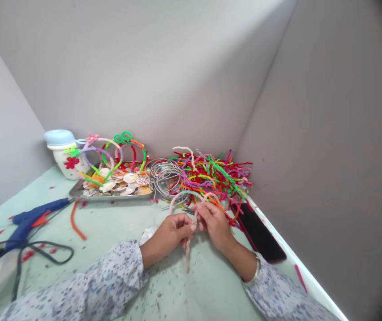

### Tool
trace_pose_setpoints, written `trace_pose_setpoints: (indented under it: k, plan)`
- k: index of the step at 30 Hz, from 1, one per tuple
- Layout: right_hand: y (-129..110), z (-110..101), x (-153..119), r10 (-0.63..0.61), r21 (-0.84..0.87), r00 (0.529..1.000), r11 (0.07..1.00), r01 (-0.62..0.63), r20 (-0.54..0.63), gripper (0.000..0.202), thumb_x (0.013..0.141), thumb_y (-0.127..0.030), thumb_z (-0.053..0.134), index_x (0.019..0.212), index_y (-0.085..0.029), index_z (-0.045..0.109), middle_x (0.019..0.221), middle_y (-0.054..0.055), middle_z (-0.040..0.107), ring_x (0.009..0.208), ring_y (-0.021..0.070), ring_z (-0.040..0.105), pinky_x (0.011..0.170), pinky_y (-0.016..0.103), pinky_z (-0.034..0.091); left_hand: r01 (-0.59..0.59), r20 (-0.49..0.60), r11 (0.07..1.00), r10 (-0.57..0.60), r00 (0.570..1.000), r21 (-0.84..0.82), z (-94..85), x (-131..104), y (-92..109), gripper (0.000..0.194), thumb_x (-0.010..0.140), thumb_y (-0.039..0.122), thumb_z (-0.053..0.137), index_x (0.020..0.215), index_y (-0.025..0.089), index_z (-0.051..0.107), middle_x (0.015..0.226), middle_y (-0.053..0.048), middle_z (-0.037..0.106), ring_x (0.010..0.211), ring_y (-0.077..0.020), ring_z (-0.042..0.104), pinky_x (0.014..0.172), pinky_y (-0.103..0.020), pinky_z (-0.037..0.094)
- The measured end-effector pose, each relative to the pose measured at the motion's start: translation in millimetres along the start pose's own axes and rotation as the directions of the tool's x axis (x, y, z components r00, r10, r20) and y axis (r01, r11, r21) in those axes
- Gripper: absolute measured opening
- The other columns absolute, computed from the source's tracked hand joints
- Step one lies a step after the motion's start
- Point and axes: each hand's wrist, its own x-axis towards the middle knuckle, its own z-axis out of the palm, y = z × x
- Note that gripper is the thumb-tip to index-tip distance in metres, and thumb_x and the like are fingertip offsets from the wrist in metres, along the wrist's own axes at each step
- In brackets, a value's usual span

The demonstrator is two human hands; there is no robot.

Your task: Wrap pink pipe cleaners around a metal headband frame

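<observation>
Near the front middle of the table, both hands pinch a pale pink pipe cleaner (pixel 187 258). My left hand (pixel 169 234) grips it between thumb and fingertips, and one end hangs below the fingers. Close beside it, my right hand (pixel 216 225) holds the upper part, where the pink fuzzy strand bends into a loop (pixel 213 196). A pale mint and lilac fuzzy arc (pixel 184 193) rises just behind the fingers; whether it joins the pink strand I cannot tell. The fingers partly cover a dark, thin metal tool (pixel 188 210).
Behind the hands lie a heap of colourful pipe cleaners (pixel 224 174) and coiled wire hoops (pixel 166 178). A metal tray (pixel 110 196) holds round pieces and fuzzy headbands, beside a white jar (pixel 62 156). A blue glue gun (pixel 33 218) lies left, a black phone (pixel 261 236) right.
</observation>
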Motion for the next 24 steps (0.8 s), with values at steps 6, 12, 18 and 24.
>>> trace_pose_setpoints:
  k: [6, 12, 18, 24]
  plan:
    - [4, -8, 9, -0.089, 0.097, 0.983, 0.990, 0.106, -0.158, 0.026, 0.082, -0.043, 0.056, 0.075, -0.018, 0.062, 0.055, -0.005, 0.048, 0.038, 0.0065, 0.040, 0.033, 0.017, 0.034, 0.017, -0.001, 1.000, -0.017, 1.000, 0.023, 1.5, -1, -1, 0.029, 0.073, 0.040, 0.066, 0.068, 0.014, 0.054, 0.052, 0.005, 0.049, 0.040, -0.0047, 0.041, 0.041, -0.018, 0.032]
    - [1, -10, 7, -0.119, 0.000, 0.978, 0.993, 0.121, -0.171, 0.029, 0.083, -0.044, 0.055, 0.071, -0.018, 0.061, 0.048, -0.005, 0.046, 0.037, 0.0074, 0.040, 0.033, 0.017, 0.036, 0.034, 0.024, 0.997, -0.036, 0.999, 0.070, 1.3, -1, 2, 0.031, 0.070, 0.042, 0.068, 0.068, 0.013, 0.056, 0.051, 0.005, 0.050, 0.041, -0.0050, 0.040, 0.041, -0.018, 0.032]
    - [-2, -10, 8, -0.099, 0.019, 0.983, 0.995, 0.103, -0.156, 0.027, 0.081, -0.044, 0.056, 0.073, -0.018, 0.061, 0.048, -0.005, 0.046, 0.037, 0.0076, 0.040, 0.034, 0.018, 0.036, 0.086, 0.047, 0.994, -0.089, 0.995, 0.060, 2.2, -2, 2, 0.031, 0.069, 0.043, 0.068, 0.071, 0.014, 0.056, 0.054, 0.004, 0.053, 0.042, -0.0055, 0.040, 0.042, -0.019, 0.033]
    - [-6, -20, 21, -0.147, 0.137, 0.947, 0.972, 0.192, -0.286, 0.026, 0.082, -0.042, 0.056, 0.075, -0.018, 0.061, 0.050, -0.006, 0.047, 0.037, 0.0059, 0.039, 0.035, 0.018, 0.031, 0.089, 0.052, 0.994, -0.093, 0.994, 0.070, 2.7, -2, 0, 0.027, 0.072, 0.039, 0.066, 0.073, 0.015, 0.054, 0.054, 0.005, 0.052, 0.042, -0.0054, 0.039, 0.041, -0.017, 0.031]
